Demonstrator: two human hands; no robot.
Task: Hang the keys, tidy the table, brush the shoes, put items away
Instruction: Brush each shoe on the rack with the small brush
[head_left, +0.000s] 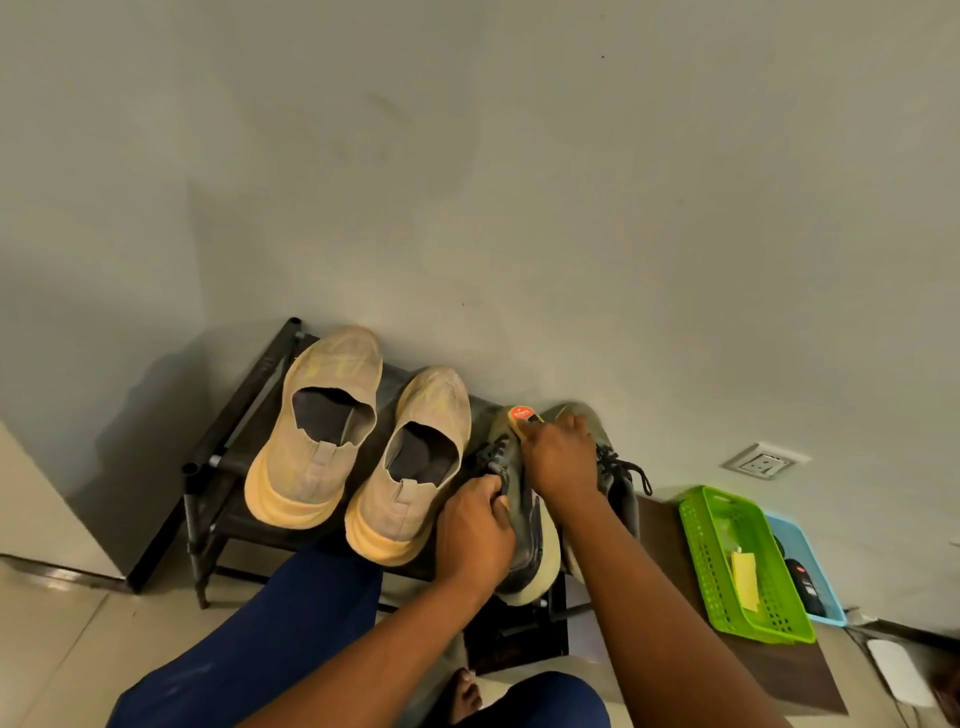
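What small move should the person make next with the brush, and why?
Probably draw the brush back along the dark shoe toward its laces. The right hand holds it at the toe end, and the left hand grips the shoe near the laces, steadying it on the rack.

Plain pale wall (519, 182), dim warm light. Glossy beige floor tiles (57, 639). Black metal shoe rack (208, 467) against wall; white wall socket (766, 460) low right.

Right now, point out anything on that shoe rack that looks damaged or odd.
The left tan slip-on has a ragged, torn-looking collar edge round its opening. Both tan shoes look scuffed and dusty. Otherwise nothing stands out: the left hand steadies the dark shoe while the right hand holds the brush.
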